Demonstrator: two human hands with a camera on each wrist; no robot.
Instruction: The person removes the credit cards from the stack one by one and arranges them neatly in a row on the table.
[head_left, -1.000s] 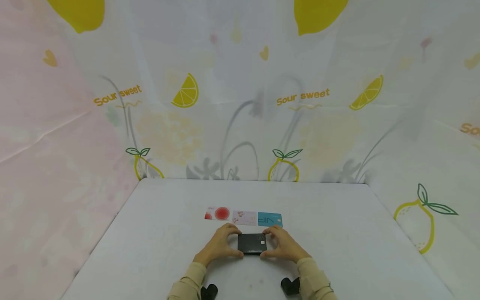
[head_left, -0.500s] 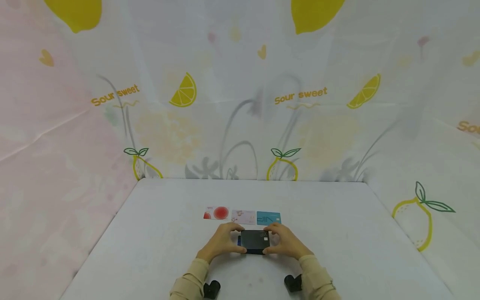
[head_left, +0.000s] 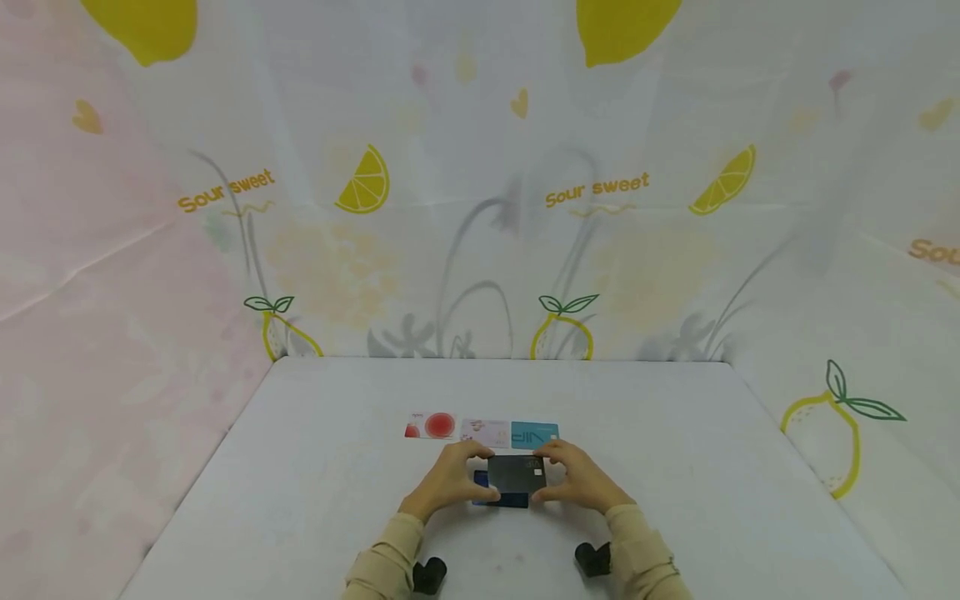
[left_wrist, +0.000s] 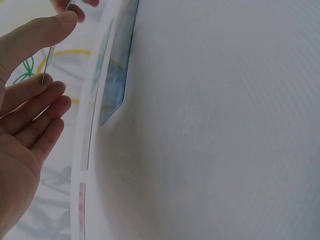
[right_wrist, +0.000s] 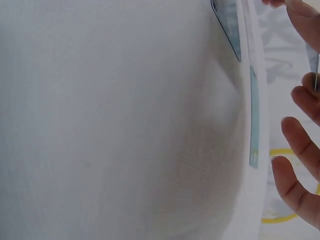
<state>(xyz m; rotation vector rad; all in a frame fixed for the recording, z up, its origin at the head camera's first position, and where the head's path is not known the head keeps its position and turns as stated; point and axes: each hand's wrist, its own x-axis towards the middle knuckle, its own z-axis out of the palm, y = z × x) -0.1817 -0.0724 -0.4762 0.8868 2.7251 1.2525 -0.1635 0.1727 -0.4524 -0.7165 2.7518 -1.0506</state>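
Both hands hold a black card [head_left: 516,472] by its short ends, just above the white table [head_left: 300,500]. My left hand [head_left: 480,476] pinches its left end between thumb and fingers, and my right hand [head_left: 548,477] pinches the right end the same way. Under it a dark blue card [head_left: 497,499] lies flat, showing at the left and near side. In the left wrist view the black card [left_wrist: 48,62] appears edge-on between thumb and fingers, with the blue card [left_wrist: 119,70] on the table beyond. In the right wrist view the fingers [right_wrist: 300,130] curl at the right edge.
A row of three cards lies just beyond the hands: a red-circle card [head_left: 431,426], a pale pink card [head_left: 485,432] and a teal card [head_left: 535,434]. Lemon-print cloth walls [head_left: 480,208] close the table on the left, back and right.
The black card has come up and shifted a little right and away, uncovering the dark blue card beneath it. Both hands kept their hold and moved with it.
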